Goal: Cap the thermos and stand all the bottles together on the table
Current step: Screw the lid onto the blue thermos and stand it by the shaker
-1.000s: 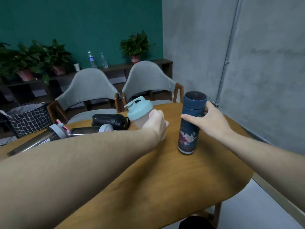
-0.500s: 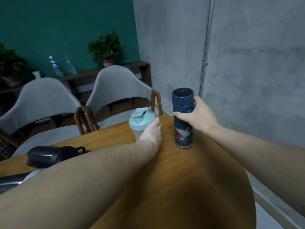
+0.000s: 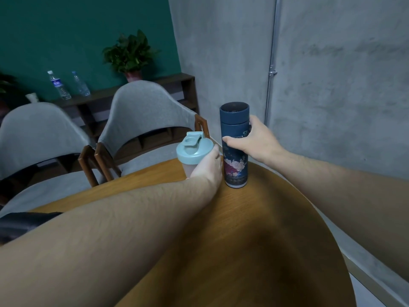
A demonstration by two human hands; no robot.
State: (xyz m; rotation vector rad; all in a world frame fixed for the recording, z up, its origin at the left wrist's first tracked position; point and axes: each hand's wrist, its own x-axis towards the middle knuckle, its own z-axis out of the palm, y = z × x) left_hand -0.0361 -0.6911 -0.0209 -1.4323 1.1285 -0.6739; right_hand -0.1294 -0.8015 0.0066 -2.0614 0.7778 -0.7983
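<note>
A dark blue thermos [image 3: 235, 169] with a flower print and its cap on stands upright near the far end of the wooden table [image 3: 254, 240]. My right hand [image 3: 254, 140] is wrapped around its upper body. Just left of it, nearly touching, stands a shaker bottle with a pale teal lid [image 3: 193, 149]; my left hand [image 3: 209, 167] grips its clear body from the right side. A black bottle [image 3: 20, 224] lies on its side at the left edge, mostly hidden behind my left forearm.
Two grey chairs [image 3: 141, 120] stand pushed in at the table's far side. Behind them a dark shelf [image 3: 155, 85] carries two plastic water bottles [image 3: 58, 85] and a potted plant [image 3: 130, 54]. A concrete wall [image 3: 332, 85] runs close along the table's right edge.
The view has swung right and the lying bottles have slid out of sight. Both hands have carried the thermos and the shaker toward the table's far end, and the two now stand closer together.
</note>
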